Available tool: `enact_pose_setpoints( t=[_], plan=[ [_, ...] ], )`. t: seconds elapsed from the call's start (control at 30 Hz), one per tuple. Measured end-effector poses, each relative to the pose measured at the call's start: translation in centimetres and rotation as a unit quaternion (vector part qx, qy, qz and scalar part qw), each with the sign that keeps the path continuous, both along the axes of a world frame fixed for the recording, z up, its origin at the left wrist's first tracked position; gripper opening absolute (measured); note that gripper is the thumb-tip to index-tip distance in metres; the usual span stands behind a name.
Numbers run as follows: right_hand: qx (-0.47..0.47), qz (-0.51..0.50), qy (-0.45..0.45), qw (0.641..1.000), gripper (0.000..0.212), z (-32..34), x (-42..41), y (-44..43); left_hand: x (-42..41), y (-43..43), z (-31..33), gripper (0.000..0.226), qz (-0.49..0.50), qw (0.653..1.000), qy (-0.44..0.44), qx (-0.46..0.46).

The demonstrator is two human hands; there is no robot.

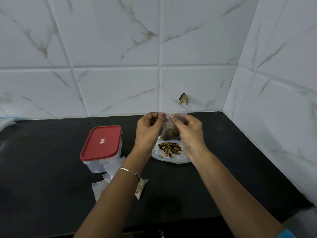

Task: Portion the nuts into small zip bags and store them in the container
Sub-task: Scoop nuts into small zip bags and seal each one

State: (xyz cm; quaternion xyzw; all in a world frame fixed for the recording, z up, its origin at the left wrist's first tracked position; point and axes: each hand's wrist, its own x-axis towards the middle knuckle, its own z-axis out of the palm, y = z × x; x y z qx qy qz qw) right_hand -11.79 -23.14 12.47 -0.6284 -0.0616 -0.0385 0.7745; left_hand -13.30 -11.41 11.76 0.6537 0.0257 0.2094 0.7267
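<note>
Just right of the frame's centre, both hands hold a small zip bag point(171, 130) upright above the black countertop point(240, 160). The left hand point(148, 130) pinches the bag's top strip at its left end, thumb in front with a red-painted nail; the right hand point(189, 133) pinches the same strip a little to the right, thumb also in front. The two thumbs sit close together on the strip, which juts out to the right past the right hand. A brown clump of nuts shows through the clear bag, between the palms.

Directly below the held bag, a larger open plastic bag point(169, 152) rests on the countertop with loose nuts point(169, 147) visible in its mouth.

Left of centre stands a translucent rectangular container point(101, 148) with its red lid point(101, 142) closed. At its lower right corner lie several zip bags point(111, 169) that look empty, partly covered by the left forearm. Lower still, a filled zip bag point(139, 188) with nuts inside peeks out to the right of that forearm, and another bag point(97, 188) lies to its left. A thin metal bracelet point(129, 171) circles the left wrist.

White marble-patterned tiles point(111, 48) fill the upper frame, with a dark chipped patch point(183, 99) just above the hands.
</note>
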Motion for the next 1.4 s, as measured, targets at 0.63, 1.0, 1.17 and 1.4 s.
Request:
enact_pose_setpoints(
  t=[0.63,1.0,1.17,1.4],
  plan=[
    [0.031,-0.034,0.011,0.999,0.004,-0.9,0.5,0.5,0.7,-0.1,-1.3,0.012,-0.007,0.999,0.023,-0.025],
    [0.003,-0.088,0.007,0.996,0.005,-1.5,1.7,0.6,1.2,2.0,-2.2,0.014,0.029,0.996,0.031,-0.075],
    [0.003,-0.079,0.014,0.997,0.006,-1.8,1.9,0.7,1.3,2.3,-2.5,0.014,0.021,0.997,0.028,-0.063],
    [0.023,0.000,0.018,1.000,0.007,-2.1,1.3,0.9,1.2,2.7,-2.4,0.013,0.022,0.995,0.032,-0.091]
  ],
)
